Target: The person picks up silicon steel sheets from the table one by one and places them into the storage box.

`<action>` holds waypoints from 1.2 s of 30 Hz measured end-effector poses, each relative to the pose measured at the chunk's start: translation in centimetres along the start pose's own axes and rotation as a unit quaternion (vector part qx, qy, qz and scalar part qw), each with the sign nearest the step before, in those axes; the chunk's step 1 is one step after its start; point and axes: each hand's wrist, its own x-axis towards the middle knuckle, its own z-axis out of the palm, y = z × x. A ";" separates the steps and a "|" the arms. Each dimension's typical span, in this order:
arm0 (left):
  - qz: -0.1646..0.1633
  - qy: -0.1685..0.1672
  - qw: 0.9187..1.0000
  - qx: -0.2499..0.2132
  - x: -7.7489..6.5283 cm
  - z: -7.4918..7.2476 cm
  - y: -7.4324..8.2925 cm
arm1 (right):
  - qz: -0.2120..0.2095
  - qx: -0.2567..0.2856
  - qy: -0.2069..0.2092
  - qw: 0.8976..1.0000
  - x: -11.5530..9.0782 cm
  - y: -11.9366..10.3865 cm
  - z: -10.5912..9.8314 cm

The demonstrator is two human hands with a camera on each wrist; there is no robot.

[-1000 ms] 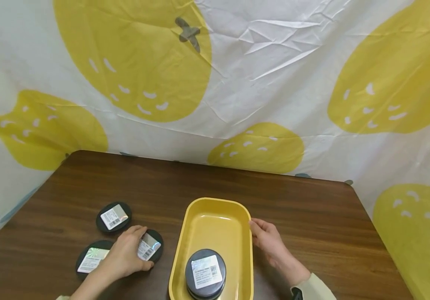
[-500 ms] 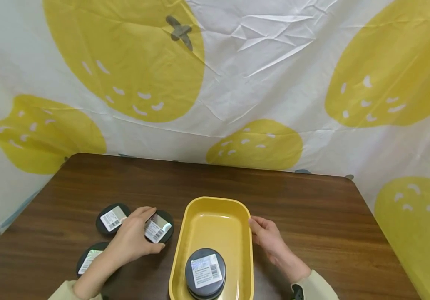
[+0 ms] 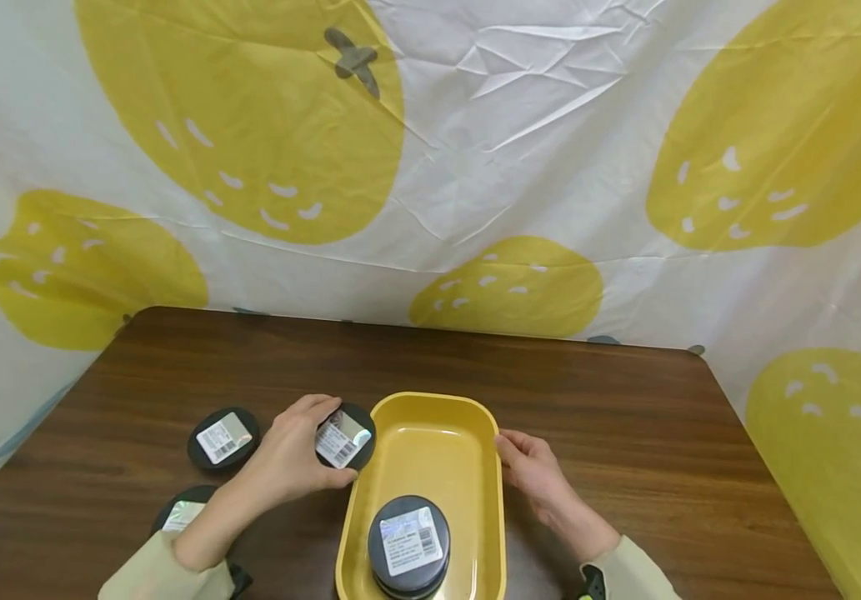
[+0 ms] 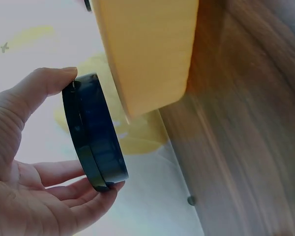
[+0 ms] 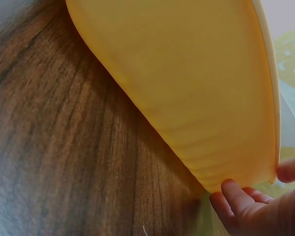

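Note:
In the head view my left hand [image 3: 287, 458] holds a flat round black jar [image 3: 345, 436] by its edges, with a white label on its top. The left wrist view shows the thumb on one side of that jar [image 4: 96, 132] and fingers on the other. It is raised beside the left rim of a deep yellow tray [image 3: 430, 458], overlapping it slightly in the head view. My right hand [image 3: 543, 487] grips the tray's right edge, thumb at the rim and fingertips against the outer wall [image 5: 226, 167]. Inside the tray, near its front, a similar labelled black jar [image 3: 409, 542] appears stacked on another.
Two more labelled black jars lie on the brown wooden table [image 3: 588, 392] at the left: one farther back [image 3: 223, 437], the other [image 3: 182, 512] partly behind my left forearm. A white cloth with yellow lemons [image 3: 508, 283] hangs behind the table.
My left hand has lifted the black jar and carried it right and away from me, up to the tray's left rim. The right hand stays at the tray's right edge.

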 end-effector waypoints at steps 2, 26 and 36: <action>0.005 0.001 1.000 0.001 0.2 0.1 0.3 | 0.000 -0.002 0.000 1.000 0.0 -0.1 0.0; 0.054 -0.041 0.998 -0.013 3.3 0.2 3.7 | 0.000 0.010 -0.002 1.000 0.0 0.0 -0.2; 0.061 -0.060 0.996 -0.009 3.8 1.4 4.5 | -0.001 0.006 -0.001 1.000 0.0 0.1 -0.2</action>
